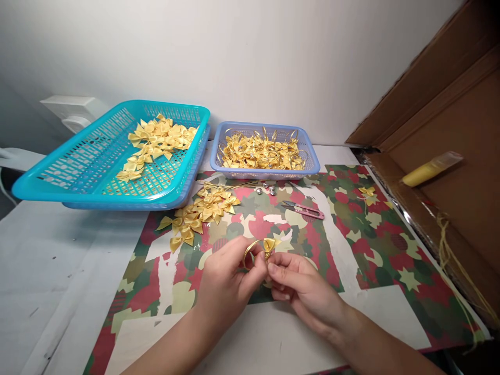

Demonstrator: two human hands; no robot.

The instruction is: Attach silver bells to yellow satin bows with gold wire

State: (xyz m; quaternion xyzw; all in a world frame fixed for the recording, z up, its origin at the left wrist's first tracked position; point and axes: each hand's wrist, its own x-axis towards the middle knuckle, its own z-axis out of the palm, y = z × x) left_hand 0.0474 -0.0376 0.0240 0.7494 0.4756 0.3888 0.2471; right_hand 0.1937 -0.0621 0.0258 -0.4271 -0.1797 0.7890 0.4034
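My left hand [230, 276] is closed around a gold wire loop [250, 252], its thumb and fingers pinching near where the wire meets a yellow ribbon bow [270, 244]. Just below that bow, my right hand [299, 284] pinches the gold wire at its lower end; the fingertips hide the exact grip. Both hands meet over the patterned sheet [253, 224]. Beyond them to the left lies a pile of loose yellow bows [207, 205]. Pink-handled thread snips [307, 210] and several small silver bells [270, 189] rest farther back.
A turquoise basket [42, 187] with yellow bows stands at the left, stacked on a blue one. A blue-purple basket [265, 173] at the back holds bows with gold loops. Gold wires [230, 185] lie before it. Cardboard [449, 120] borders the right, with a yellow tube [429, 169].
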